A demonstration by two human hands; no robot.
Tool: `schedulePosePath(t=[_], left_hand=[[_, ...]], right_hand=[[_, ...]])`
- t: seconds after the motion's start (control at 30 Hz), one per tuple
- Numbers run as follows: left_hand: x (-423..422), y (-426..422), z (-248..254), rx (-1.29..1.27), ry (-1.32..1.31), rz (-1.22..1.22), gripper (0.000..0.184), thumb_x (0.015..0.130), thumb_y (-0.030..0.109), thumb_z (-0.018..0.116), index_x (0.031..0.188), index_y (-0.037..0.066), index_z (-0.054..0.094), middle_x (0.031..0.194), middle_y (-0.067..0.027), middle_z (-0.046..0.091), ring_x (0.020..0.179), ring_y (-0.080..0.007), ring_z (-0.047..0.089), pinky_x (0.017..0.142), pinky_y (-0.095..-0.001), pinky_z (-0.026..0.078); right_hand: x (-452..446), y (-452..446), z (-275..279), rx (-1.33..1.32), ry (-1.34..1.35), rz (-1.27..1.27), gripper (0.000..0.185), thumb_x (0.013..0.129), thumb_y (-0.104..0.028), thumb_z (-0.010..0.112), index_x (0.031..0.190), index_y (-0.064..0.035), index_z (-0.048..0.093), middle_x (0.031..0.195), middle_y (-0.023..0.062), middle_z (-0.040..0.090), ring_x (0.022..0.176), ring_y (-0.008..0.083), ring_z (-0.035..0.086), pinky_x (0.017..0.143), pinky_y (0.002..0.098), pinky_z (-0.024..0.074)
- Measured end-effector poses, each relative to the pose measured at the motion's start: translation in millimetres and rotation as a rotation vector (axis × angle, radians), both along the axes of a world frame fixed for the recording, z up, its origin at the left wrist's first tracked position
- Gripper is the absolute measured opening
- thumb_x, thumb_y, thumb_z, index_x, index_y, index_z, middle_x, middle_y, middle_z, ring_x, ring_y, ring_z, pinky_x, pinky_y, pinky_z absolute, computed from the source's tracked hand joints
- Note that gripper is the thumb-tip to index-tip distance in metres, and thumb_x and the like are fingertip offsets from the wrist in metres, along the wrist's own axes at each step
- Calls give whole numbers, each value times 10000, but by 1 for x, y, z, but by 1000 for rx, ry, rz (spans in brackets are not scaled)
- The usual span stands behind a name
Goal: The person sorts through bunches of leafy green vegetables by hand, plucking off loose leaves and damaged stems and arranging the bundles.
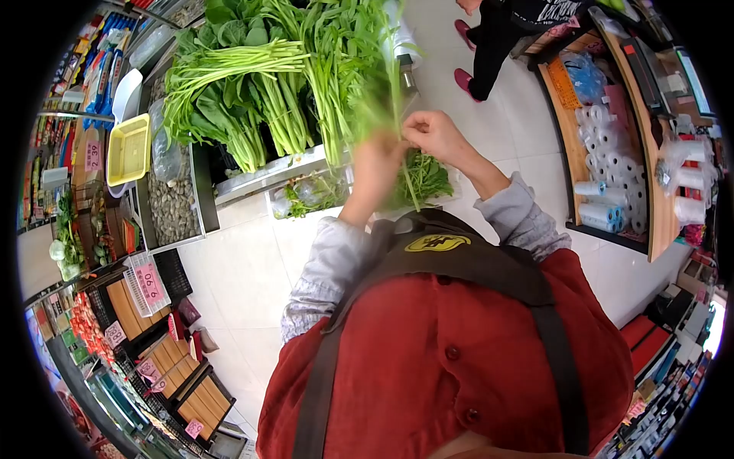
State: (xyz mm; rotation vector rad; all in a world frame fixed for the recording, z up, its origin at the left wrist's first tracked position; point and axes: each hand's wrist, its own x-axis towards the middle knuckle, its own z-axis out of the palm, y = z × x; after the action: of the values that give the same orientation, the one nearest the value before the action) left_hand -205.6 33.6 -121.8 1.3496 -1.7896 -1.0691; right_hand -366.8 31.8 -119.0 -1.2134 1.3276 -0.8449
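Note:
In front of my chest my right hand (437, 138) has its thumb and fingertips pinched together at a long green vegetable stalk (409, 180). My left hand (375, 172) is smeared by motion beside the same stalk, among blurred leaves, so its finger shape and grip are unclear. Bunches of leafy greens (283, 107) lie side by side on the stand just beyond my hands, stems towards me. Below the hands, more loose greens (430, 180) sit in a bin, and a clear container (306, 195) with leafy scraps stands to its left.
Left of the greens are a yellow basket (128, 150) and a bin of shellfish (172, 210). Another person (489, 46) stands beyond on the right. A wooden shelf (562, 145) holding rolls of plastic bags (612, 164) is at the right.

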Motion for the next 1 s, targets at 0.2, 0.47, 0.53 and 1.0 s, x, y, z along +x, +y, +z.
schedulePosePath(t=[0.2,0.47,0.53,1.0], left_hand=[[17,-5,1,-76,-41,-26,115,809,70,622,777,2,535,568,0,520,535,-64,499,480,-226,383],[71,-37,13,101,475,66,57,915,74,500,916,18,495,710,-46,591,645,-126,605,590,-229,494],[85,-49,10,55,534,134,68,912,99,520,914,34,503,663,-13,551,552,-83,509,505,-204,411],[92,-116,-55,-97,-168,374,219,732,242,604,817,53,673,660,-172,614,621,-329,600,596,-393,469]], right_hand=[[11,10,-7,-266,250,-19,118,828,-93,560,799,21,573,634,-12,542,545,39,465,489,211,373],[-10,44,-82,-173,711,249,191,790,-191,575,801,-4,610,688,116,619,635,237,602,583,361,462],[-4,40,-76,40,915,314,230,773,-253,580,815,-34,639,749,143,635,728,308,613,645,417,475],[76,0,-1,-171,532,256,232,789,-267,598,822,-42,649,710,133,628,652,277,605,593,363,458]])
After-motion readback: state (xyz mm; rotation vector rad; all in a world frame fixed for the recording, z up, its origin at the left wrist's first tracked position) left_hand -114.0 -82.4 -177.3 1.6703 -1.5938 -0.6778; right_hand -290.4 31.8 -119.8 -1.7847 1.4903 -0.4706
